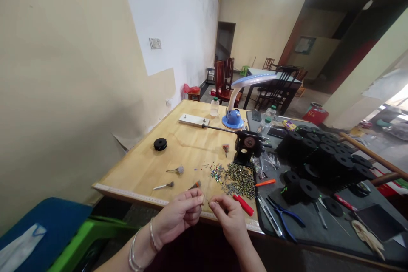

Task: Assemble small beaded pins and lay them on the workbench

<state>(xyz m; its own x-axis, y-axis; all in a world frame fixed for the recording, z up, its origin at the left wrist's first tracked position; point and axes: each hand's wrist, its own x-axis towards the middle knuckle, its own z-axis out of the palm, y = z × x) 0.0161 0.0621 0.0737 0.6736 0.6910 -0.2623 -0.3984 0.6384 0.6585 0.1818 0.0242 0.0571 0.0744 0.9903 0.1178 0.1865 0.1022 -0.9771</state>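
Observation:
At the table's front edge, my left hand (pixel 183 210) is closed, thumb and forefinger pinched together. A short way to its right, my right hand (pixel 228 216) is pinched too, its fingertips facing the left ones. Whatever they grip is too small to make out. Just beyond them lies a pile of small dark-and-yellow striped pieces (pixel 240 178), with tiny coloured beads (pixel 217 173) at its left. A red-handled tool (pixel 244 205) rests beside my right hand. Left of the pile are small bundles of fine strands (pixel 179 170) and a white-handled brush-like piece (pixel 164 186).
A black spool (pixel 160 144) sits on the wooden table (pixel 134 170). Behind the pile stand a black clamp-like device (pixel 248 146) with a long rod and a blue lamp (pixel 232 118). Pliers (pixel 287 216), tweezers (pixel 270 216) and many black spools (pixel 325 161) cover the dark mat at right.

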